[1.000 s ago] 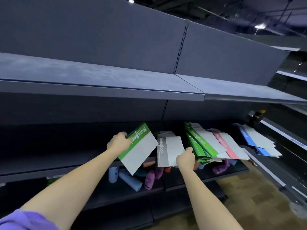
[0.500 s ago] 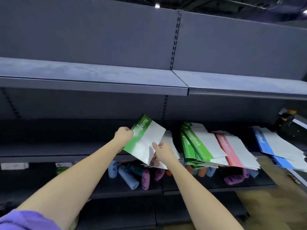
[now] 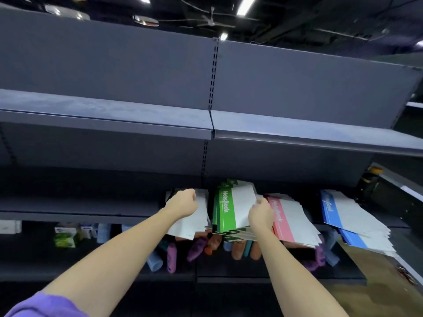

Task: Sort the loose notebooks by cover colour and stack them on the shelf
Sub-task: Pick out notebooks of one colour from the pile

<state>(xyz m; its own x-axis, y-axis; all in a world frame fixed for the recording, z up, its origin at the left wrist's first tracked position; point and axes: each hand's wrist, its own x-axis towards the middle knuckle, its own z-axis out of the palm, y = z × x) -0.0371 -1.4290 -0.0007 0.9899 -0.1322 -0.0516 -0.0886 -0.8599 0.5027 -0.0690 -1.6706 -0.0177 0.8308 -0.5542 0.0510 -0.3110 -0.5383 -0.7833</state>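
On the middle shelf (image 3: 80, 205) lie loose piles of notebooks. My right hand (image 3: 259, 215) pinches the right edge of a green-and-white notebook (image 3: 231, 209), which lies on top of the green stack (image 3: 238, 235). My left hand (image 3: 182, 203) sits curled over the grey-and-white pile (image 3: 194, 221) just left of it; its fingertips are hidden, so I cannot tell whether it holds a notebook. A pink stack (image 3: 290, 221) lies right of the green one. A blue stack (image 3: 350, 217) lies further right.
The upper shelf (image 3: 114, 115) juts out above the notebooks. On the lower shelf (image 3: 229, 274) lie several coloured bottles (image 3: 171, 257), with small boxes (image 3: 65, 236) to the left. A wooden floor (image 3: 377, 282) shows at the bottom right.
The green notebook passed from my left hand to my right and moved right onto the green stack. My left hand let go and came down over the grey pile.
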